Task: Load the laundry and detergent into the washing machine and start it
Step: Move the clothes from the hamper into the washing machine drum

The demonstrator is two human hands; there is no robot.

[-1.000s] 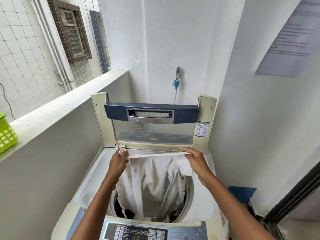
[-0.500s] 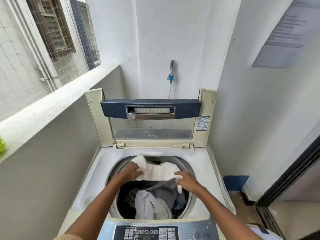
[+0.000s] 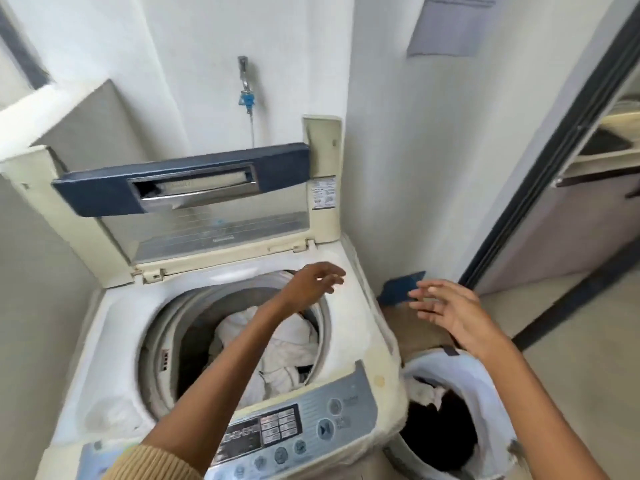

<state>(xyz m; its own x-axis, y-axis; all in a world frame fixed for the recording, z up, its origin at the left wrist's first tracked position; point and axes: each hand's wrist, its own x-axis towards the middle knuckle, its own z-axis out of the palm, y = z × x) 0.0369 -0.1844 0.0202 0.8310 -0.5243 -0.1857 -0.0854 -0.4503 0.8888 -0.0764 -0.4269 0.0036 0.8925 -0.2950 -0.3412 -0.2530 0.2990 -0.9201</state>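
Note:
A top-loading washing machine [image 3: 114, 320] stands open, its lid [image 3: 194, 188] raised against the back wall. A white garment [image 3: 291, 344] lies crumpled in the drum on darker clothes. My left hand [image 3: 313, 282] hovers over the drum's right rim, fingers spread, holding nothing. My right hand [image 3: 450, 310] is in the air to the right of the machine, open and empty, above a white laundry basket [image 3: 478, 375] on the floor that holds dark and white clothes. The control panel [image 3: 298, 427] runs along the machine's front edge.
A water tap with a blue fitting [image 3: 246, 95] is on the wall behind the machine. A blue object [image 3: 401, 287] lies on the floor by the wall. A dark sliding door frame [image 3: 554, 140] stands at the right. A low wall runs along the left.
Both hands let go of the white garment, which now lies in the drum. The hands rose and moved right, and the view swung right and down, showing the laundry basket.

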